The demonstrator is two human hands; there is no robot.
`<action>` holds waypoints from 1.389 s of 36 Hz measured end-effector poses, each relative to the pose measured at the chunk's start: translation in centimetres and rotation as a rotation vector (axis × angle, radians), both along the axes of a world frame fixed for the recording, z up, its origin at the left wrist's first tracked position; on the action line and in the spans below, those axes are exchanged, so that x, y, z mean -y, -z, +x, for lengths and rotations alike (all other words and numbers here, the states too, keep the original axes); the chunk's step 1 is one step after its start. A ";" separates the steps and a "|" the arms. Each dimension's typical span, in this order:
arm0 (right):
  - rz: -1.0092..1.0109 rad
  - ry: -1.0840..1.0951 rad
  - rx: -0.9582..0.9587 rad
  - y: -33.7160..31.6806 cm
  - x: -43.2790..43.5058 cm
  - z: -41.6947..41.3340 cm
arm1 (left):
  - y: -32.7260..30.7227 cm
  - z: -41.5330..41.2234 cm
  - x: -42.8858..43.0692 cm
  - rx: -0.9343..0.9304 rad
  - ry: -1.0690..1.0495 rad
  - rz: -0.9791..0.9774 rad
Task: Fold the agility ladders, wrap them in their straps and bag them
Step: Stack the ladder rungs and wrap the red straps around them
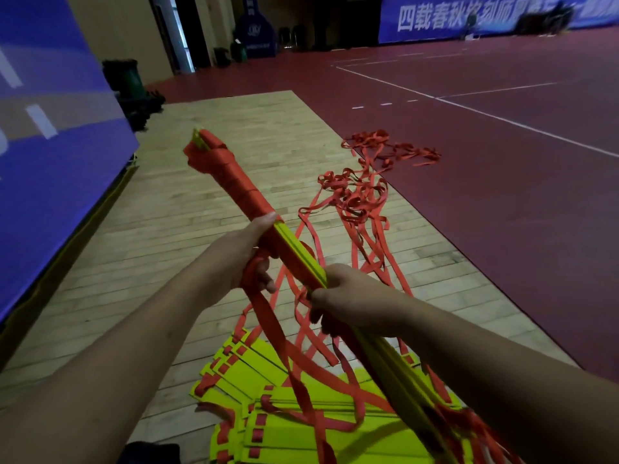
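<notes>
I hold a bundle of stacked yellow ladder rungs (301, 256) slanting up and away to the left. Its far half is wound tightly in red strap (231, 175). My left hand (248, 256) grips the bundle at the edge of the wrapping, with a loop of red strap around its fingers. My right hand (348, 303) grips the bundle lower down, nearer to me. Loose red straps (355, 195) trail from the bundle over the floor. More yellow rungs (268, 410) threaded with red strap lie in piles on the floor below my arms.
I stand on a strip of pale wooden floor (201, 209) beside a dark red court with white lines (502, 112). A blue padded wall (50, 145) runs along the left. Dark green bins (130, 85) stand at the far left. A dark object (150, 453) lies near my feet.
</notes>
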State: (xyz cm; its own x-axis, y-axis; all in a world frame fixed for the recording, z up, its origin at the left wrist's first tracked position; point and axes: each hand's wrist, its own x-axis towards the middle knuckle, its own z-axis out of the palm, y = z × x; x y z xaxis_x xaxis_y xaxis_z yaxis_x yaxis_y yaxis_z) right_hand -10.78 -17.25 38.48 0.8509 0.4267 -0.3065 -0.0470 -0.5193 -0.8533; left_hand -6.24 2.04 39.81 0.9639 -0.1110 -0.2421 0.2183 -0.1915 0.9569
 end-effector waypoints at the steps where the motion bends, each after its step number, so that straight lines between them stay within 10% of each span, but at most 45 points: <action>1: -0.057 -0.008 0.051 0.0 -0.1 -0.1 | 0.1 0.0 0.0 0.000 -0.017 0.002; 17: 0.384 0.002 -0.276 -2.2 1.2 -0.3 | -1.1 -0.8 -0.3 0.062 0.043 -0.380; 25: 0.407 0.051 -0.174 -1.8 1.0 -0.7 | -0.2 -0.1 -0.7 0.007 0.052 0.109; 33: -0.207 -0.046 0.326 -1.1 -0.1 -0.6 | 1.4 -0.4 1.4 0.008 -0.041 0.032; 50: 0.540 0.087 -0.267 -1.6 1.6 0.6 | -0.4 -0.6 -0.3 0.040 0.094 -0.468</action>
